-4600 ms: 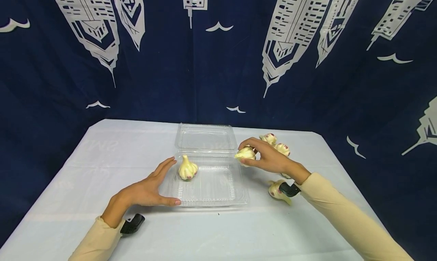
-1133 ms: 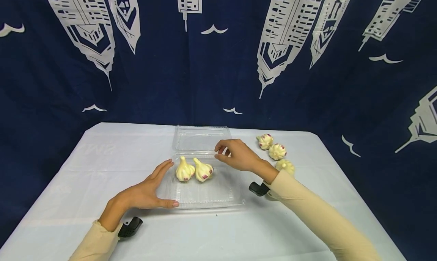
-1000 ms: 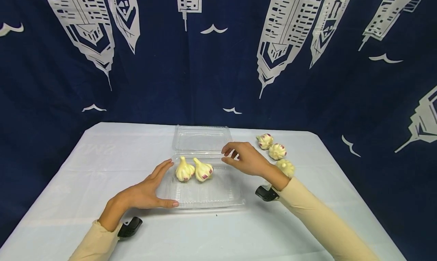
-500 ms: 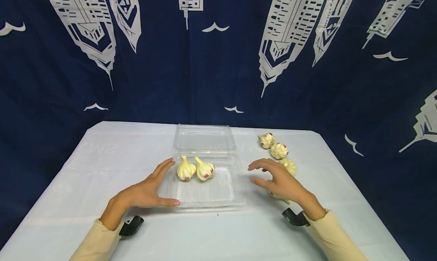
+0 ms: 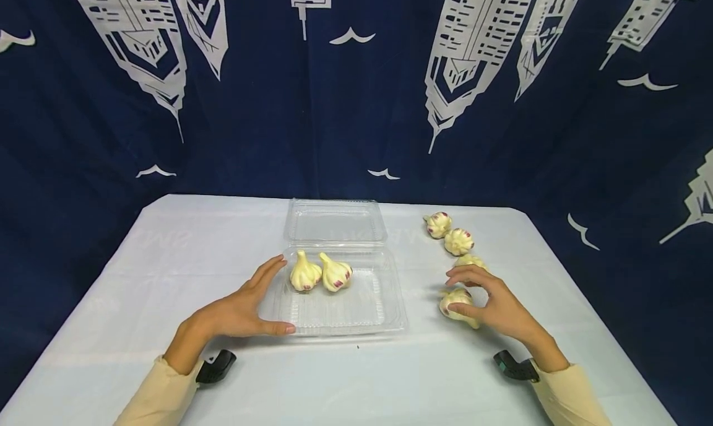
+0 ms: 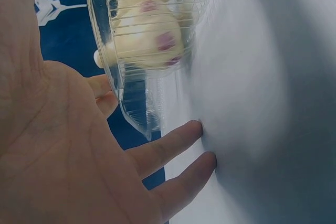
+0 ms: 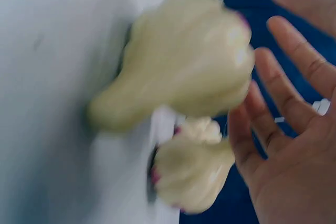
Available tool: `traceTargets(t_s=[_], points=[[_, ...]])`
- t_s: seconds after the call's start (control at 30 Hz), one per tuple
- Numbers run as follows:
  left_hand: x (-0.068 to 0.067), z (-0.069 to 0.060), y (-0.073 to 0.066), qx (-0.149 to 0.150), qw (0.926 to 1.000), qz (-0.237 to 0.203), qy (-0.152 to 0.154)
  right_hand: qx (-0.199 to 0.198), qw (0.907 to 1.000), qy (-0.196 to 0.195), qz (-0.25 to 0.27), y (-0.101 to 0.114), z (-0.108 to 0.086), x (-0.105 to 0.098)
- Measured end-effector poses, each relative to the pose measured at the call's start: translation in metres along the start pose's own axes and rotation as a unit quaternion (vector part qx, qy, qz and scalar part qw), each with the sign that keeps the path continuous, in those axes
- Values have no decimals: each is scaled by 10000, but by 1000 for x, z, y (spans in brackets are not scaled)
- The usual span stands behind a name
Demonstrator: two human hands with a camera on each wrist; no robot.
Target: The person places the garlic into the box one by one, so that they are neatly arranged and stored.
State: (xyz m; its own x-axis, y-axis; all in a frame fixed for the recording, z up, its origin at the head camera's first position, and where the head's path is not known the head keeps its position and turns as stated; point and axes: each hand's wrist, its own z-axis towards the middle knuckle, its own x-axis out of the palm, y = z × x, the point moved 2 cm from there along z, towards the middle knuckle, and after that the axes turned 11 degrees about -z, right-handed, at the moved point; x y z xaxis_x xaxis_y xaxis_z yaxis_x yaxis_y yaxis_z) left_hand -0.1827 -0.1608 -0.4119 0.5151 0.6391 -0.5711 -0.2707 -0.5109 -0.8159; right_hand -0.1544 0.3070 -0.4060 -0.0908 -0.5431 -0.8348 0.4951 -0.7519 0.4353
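A clear plastic clamshell box (image 5: 384, 302) lies with its lid folded back on the table. Two garlic bulbs (image 5: 305, 273) stand side by side in its back left part. My left hand (image 5: 239, 305) rests along the box's left side, thumb at the front corner and fingers extended; two fingertips touch the cloth in the left wrist view. Over a garlic bulb (image 5: 457, 305) right of the box, my right hand (image 5: 501, 305) is spread, thumb in front and fingers behind. In the right wrist view a gap shows between the fingers and that bulb (image 7: 184, 56).
More garlic bulbs (image 5: 459, 242) lie in a loose row behind the right hand, one partly hidden by it. The box's lid (image 5: 336, 223) lies flat toward the back. White cloth (image 5: 312, 382) covers the table, and a dark blue printed curtain (image 5: 267, 122) hangs behind.
A second garlic bulb was put in the box by my right hand, which then let go and moved right, down to a bulb on the table. The left hand stayed at the box.
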Motion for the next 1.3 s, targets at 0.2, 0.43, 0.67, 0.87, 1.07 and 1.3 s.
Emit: traceTargets(t_s=[0.2,0.43,0.67,0.87,1.07,1.3], points=[[-1,0,-1,90,10000,4,-14,-127,9984,101,543,-10,-8,1],[-1,-1,-1,28,10000,-15,-4,-87,9979,198,604,-19,-10,2],[0,-1,-2,9,10000,-49,16,-137,9985,202,500,-23,-13,5],[0,0,-2,48,10000,-2,9,-181,9990,211,352,-23,-14,7],[0,0,-2,44,10000,21,25,-186,9993,213,260,-22,-13,6],[0,-1,-2,44,10000,19,35,-91,9999,81,21,-21,-12,9]])
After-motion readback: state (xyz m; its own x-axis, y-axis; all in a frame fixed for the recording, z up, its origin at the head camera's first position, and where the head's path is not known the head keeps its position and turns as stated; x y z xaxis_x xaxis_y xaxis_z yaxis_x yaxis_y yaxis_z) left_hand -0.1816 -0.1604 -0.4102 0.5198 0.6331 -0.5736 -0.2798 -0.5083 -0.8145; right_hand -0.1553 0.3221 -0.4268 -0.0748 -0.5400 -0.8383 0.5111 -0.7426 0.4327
